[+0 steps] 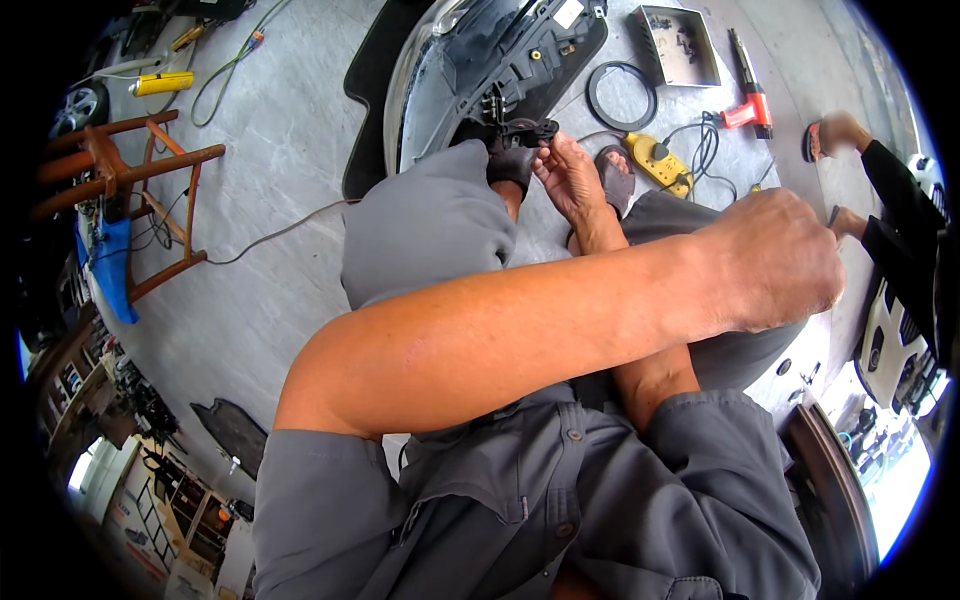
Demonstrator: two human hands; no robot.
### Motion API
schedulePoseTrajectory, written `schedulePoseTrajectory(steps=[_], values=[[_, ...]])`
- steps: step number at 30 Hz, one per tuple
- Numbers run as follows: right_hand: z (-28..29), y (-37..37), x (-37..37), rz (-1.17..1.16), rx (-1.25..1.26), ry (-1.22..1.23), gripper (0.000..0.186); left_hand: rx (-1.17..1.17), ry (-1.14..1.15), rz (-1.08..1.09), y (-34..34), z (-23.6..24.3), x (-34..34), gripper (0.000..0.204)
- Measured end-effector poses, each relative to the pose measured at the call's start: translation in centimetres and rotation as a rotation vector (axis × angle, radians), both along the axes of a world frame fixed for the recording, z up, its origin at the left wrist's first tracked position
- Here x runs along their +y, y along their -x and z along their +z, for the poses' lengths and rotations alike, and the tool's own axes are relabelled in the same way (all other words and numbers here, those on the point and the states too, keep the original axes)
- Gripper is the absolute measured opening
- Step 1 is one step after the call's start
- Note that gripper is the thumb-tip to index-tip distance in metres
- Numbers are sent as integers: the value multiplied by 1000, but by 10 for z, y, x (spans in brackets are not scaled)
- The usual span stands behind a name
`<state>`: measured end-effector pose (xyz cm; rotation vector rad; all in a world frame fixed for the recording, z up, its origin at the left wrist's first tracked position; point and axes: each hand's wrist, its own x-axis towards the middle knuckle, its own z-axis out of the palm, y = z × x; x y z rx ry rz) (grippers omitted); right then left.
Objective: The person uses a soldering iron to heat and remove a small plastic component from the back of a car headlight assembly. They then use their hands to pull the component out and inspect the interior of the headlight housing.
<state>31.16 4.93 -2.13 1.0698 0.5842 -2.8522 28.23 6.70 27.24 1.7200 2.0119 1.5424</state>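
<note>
My left arm stretches across my body to the right and ends in a fist; the back of my left hand point(775, 262) faces up and hides anything inside. Under that forearm, my right hand point(572, 180) reaches forward between my knees. Its thumb and fingers pinch a small black plastic part point(528, 132) near my foot. Just beyond it lies a large car headlight housing point(520, 62) with its black back side up. Whether the small part is joined to the housing, I cannot tell.
Right of the housing are a black ring point(592, 98), an open box of small dark parts point(655, 70), a red heat gun point(750, 112) and a yellow power strip point(660, 166). A wooden stool point(125, 180) stands left. Another person's legs point(890, 190) show at far right.
</note>
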Motion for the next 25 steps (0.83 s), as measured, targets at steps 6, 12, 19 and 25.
schedulePoseTrajectory(steps=[6,12,19,25], values=[[-9,-9,22,-47,53,-83,18,22,87,-128,-5,6,1,10],[15,10,30,-160,62,-70,13,44,26,-114,2,6,7,19],[184,67,62,-133,659,-1049,26,-255,-72,124,77,38,-3,20],[274,49,149,328,374,-1822,22,-387,-103,403,101,31,1,33]])
